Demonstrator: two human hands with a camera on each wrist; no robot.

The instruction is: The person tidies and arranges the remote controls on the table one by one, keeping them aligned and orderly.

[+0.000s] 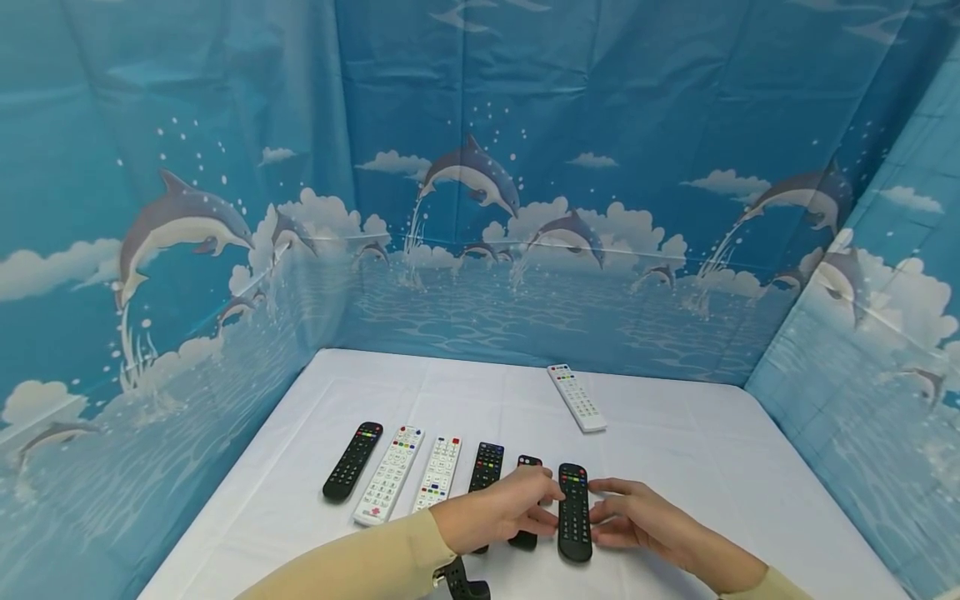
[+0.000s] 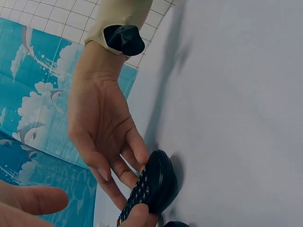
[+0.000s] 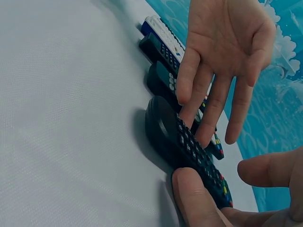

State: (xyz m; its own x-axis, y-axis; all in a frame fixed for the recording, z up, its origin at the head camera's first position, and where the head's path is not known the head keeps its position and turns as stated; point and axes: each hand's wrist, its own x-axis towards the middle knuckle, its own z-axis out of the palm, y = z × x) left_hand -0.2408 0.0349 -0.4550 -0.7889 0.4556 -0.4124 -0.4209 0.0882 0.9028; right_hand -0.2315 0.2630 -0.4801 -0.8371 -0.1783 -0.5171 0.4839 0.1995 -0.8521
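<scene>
A black remote control (image 1: pixel 575 517) with coloured buttons lies face up on the white-covered table, at the right end of a row of remotes. My left hand (image 1: pixel 517 502) is at its left edge, over part of a smaller black remote (image 1: pixel 525 540). On the other side, my right hand (image 1: pixel 637 515) has its fingertips right at the remote's edge, the fingers loosely extended. The right wrist view shows the left hand (image 3: pixel 225 61) palm-on with fingers spread, beside the black remote (image 3: pixel 165 130). Neither hand is curled round it.
Left of the hands lie another black remote (image 1: pixel 486 467), two white remotes (image 1: pixel 438 468) (image 1: pixel 390 475) and a black remote (image 1: pixel 352 461). A white remote (image 1: pixel 577 400) lies farther back, angled. Dolphin-print curtains (image 1: pixel 480 308) surround the table. A black strap (image 1: pixel 461 579) hangs at the left wrist.
</scene>
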